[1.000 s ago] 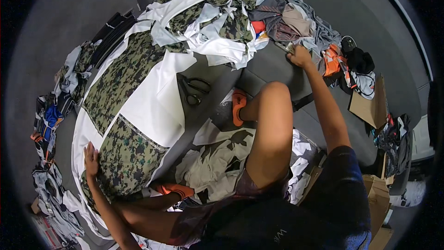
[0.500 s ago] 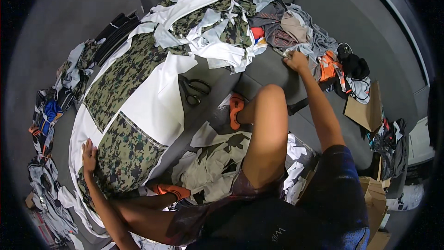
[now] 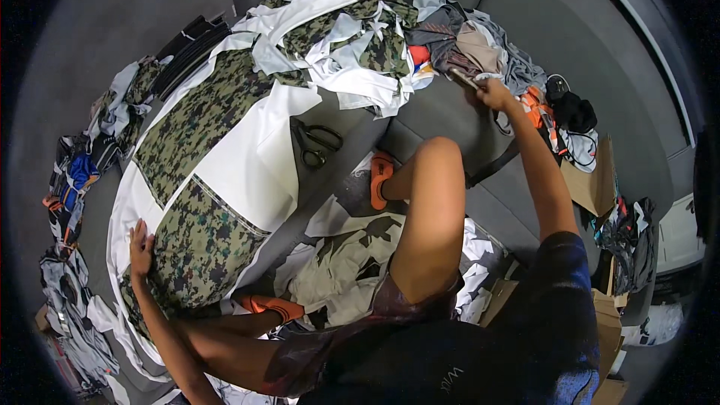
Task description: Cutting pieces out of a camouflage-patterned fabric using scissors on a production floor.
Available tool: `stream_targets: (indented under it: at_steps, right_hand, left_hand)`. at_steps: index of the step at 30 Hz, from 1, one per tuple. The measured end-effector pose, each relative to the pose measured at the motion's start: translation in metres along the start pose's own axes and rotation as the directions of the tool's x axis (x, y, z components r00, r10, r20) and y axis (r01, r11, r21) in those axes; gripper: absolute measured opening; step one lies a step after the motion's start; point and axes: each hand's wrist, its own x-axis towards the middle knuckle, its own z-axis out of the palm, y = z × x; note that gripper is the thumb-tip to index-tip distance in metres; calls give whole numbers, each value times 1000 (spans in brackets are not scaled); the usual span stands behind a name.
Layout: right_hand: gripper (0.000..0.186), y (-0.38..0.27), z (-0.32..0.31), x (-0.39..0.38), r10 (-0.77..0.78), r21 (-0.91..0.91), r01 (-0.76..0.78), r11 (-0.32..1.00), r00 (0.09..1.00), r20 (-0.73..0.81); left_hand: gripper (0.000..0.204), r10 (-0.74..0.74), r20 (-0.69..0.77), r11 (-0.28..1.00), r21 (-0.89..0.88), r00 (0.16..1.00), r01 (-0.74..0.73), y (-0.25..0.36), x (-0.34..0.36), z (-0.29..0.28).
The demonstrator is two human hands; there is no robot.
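My left hand (image 3: pixel 140 251) lies flat with its fingers stretched out, on the white border of a camouflage-print fabric panel (image 3: pixel 206 247). The panel has white sections and spreads over the grey cushions on my left. At the right, my right hand (image 3: pixel 493 94) is closed round one end of a thin, flat, pale strip (image 3: pixel 463 78); its kind is not clear. The strip points away to the left, beside a heap of grey and tan garments (image 3: pixel 480 41). Black-handled scissors (image 3: pixel 315 141) rest on the cushion by the panel's white part.
More camouflage and white cloth (image 3: pixel 352 75) is piled at the far side. An orange and black bundle (image 3: pixel 538 109), a black cap-like item (image 3: pixel 576 110) and an open cardboard box (image 3: pixel 592 180) stand at the right. Fabric scraps (image 3: pixel 341 274) cover the floor between my feet.
My right hand has moved a little to the right, and the pale strip now sticks out clearly from it. My left hand stays on the panel's white edge.
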Motion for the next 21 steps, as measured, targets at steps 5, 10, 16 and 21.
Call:
stream_targets:
  at_steps: [5, 10, 16, 21]
  right_hand:
    - [28, 76, -3, 5, 196, 544, -91, 834, 971, -139]
    - [26, 69, 3, 6, 317, 606, -144, 782, 929, -189]
    - [25, 41, 14, -6, 304, 473, -148, 869, 913, -273]
    - [28, 15, 90, -13, -6, 62, 60, 996, 762, -647]
  left_hand:
    - [47, -30, 2, 999, -32, 1000, 30, 9, 11, 6]
    - [48, -61, 14, 998, -24, 998, 62, 10, 9, 0]
    - [47, -50, 18, 999, -9, 999, 50, -1, 8, 3]
    - [45, 12, -40, 1000, 0, 999, -12, -32, 10, 13]
